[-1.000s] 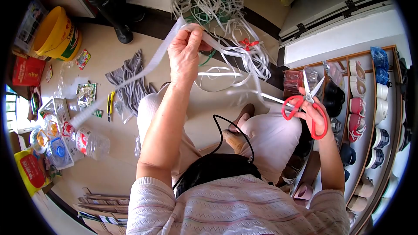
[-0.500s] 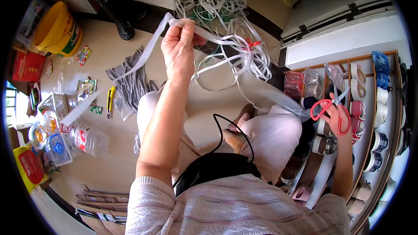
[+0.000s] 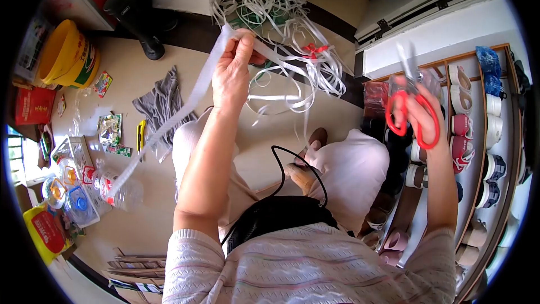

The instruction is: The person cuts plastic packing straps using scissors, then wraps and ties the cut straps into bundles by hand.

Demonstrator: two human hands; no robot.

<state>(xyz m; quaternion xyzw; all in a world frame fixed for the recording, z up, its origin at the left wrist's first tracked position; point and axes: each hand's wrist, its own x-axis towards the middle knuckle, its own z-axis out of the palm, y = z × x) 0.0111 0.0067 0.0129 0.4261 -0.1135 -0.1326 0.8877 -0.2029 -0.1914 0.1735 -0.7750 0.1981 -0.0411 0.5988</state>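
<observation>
My left hand (image 3: 232, 81) is raised in front of me, its thumb and fingers pinched on a flat white plastic strap (image 3: 209, 70). One length of the strap hangs down to the left; another runs right toward a loose coil of white strapping (image 3: 333, 73) with a red tie (image 3: 315, 50) around it. On the right, my right hand (image 3: 421, 114) holds red-handled scissors (image 3: 412, 70), blades pointing up and blurred by motion. The scissors are well apart from the strap. Behind the coil lies a tangled heap of strapping (image 3: 259, 0).
To the right stands a shoe rack (image 3: 481, 152) with several shoes. On the floor at left are a grey cloth (image 3: 160, 95), a yellow cutter knife (image 3: 140, 135), plastic bottles (image 3: 79, 200) and a yellow bucket (image 3: 64, 59). Black boots (image 3: 132, 11) stand farther back; flattened cardboard (image 3: 135, 267) lies lower left.
My right hand has moved left and up with the scissors. The hanging strap has swung, and a blurred length near my right knee is no longer there. The view has shifted slightly.
</observation>
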